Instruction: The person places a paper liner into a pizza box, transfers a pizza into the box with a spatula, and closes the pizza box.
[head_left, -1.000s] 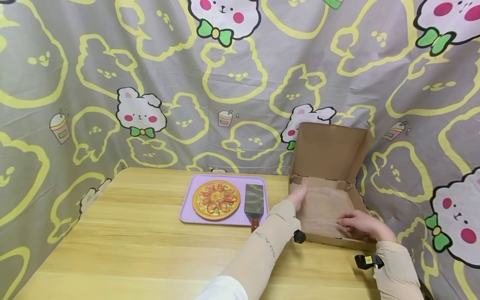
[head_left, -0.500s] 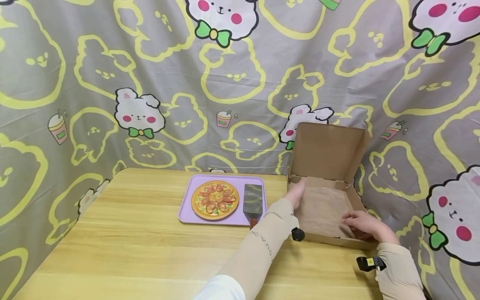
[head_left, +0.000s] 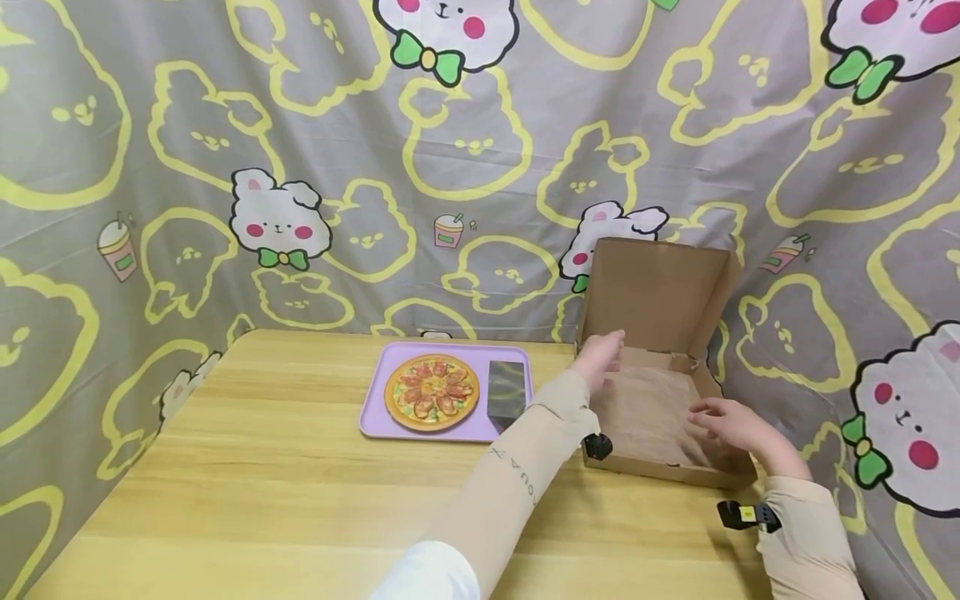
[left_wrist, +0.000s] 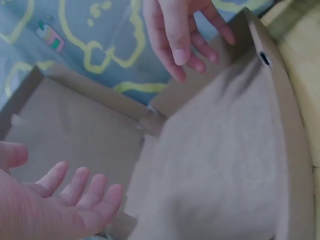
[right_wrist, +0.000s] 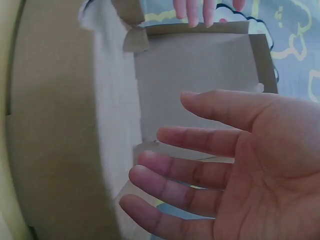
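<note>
A brown cardboard pizza box [head_left: 660, 292] stands with its lid up at the right of the table. A sheet of brown paper [head_left: 648, 408] lines its bottom. My left hand [head_left: 600, 360] is raised over the box's left side, its fingers loosely extended and holding nothing. Above the right part of the box hovers my right hand [head_left: 735, 429], fingers spread and slightly bent, with nothing in them. In the right wrist view the right hand [right_wrist: 215, 165] shows its palm, apart from the paper. The left wrist view shows the left hand [left_wrist: 65, 205] before the lid.
On a purple tray [head_left: 375, 417] lie a round pizza [head_left: 432, 393] and a metal spatula [head_left: 506, 387]; my left forearm covers the spatula's handle. A patterned cloth [head_left: 480, 167] hangs behind the wooden table [head_left: 262, 483].
Both hands have lifted from the paper in the box. The left hand has risen from the box's left side, and the right hand's fingers have loosened. Tray and pizza have stayed put.
</note>
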